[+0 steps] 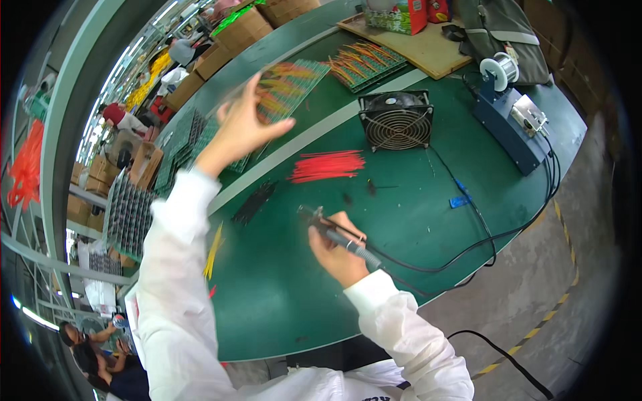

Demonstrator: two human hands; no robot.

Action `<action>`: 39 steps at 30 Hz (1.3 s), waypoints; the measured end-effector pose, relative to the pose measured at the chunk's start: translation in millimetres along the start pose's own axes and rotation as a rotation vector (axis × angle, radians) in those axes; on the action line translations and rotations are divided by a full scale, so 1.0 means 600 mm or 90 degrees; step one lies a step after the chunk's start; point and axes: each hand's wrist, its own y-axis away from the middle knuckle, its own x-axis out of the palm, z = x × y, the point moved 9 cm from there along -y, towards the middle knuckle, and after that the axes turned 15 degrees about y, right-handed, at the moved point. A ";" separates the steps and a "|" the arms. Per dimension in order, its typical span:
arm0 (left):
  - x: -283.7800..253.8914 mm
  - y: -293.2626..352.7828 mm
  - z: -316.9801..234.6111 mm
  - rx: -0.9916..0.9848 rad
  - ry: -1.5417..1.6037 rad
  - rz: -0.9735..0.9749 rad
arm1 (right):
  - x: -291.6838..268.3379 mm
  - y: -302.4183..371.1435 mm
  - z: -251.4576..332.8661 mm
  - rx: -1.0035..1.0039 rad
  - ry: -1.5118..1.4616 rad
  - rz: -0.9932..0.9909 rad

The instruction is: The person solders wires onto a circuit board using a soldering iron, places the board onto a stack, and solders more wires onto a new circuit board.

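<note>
My left hand (244,130) reaches over the far left of the table, blurred, its fingers and thumb spread apart. Just beyond it lies a green circuit board panel (304,83) with rows of yellow and red wires; part of it is hidden by the hand. Closed around the grey handle of a soldering iron (358,250) is my right hand (338,257), above the near middle of the table. The iron points up and left, and its front end is blurred. A bundle of red wires (328,166) and a bundle of black wires (255,202) lie between the hands.
A black fan (396,120) stands beyond the red wires. At the right, a blue solder feeder (511,127) carries a wire spool (499,71); black cables (461,262) loop along the right edge. Another wired board panel (368,65) lies behind. Yellow wires (213,251) lie by my left sleeve.
</note>
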 end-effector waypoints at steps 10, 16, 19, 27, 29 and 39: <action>0.237 -0.334 -0.024 0.113 0.027 0.047 | 0.003 -0.014 0.012 -0.101 0.087 0.038; 0.311 -0.388 0.002 0.078 0.001 0.139 | 0.006 -0.019 0.010 -0.094 0.089 0.063; 0.318 -0.396 0.017 0.092 0.030 0.107 | 0.007 -0.018 0.010 -0.084 0.085 0.067; 0.333 -0.408 0.017 0.118 0.010 0.091 | 0.014 -0.020 0.004 -0.061 0.082 0.083; 0.337 -0.411 0.017 0.113 0.011 0.097 | 0.011 -0.020 0.003 -0.056 0.089 0.075; 0.345 -0.407 0.026 0.095 -0.016 0.086 | 0.018 -0.015 -0.001 -0.061 0.077 0.073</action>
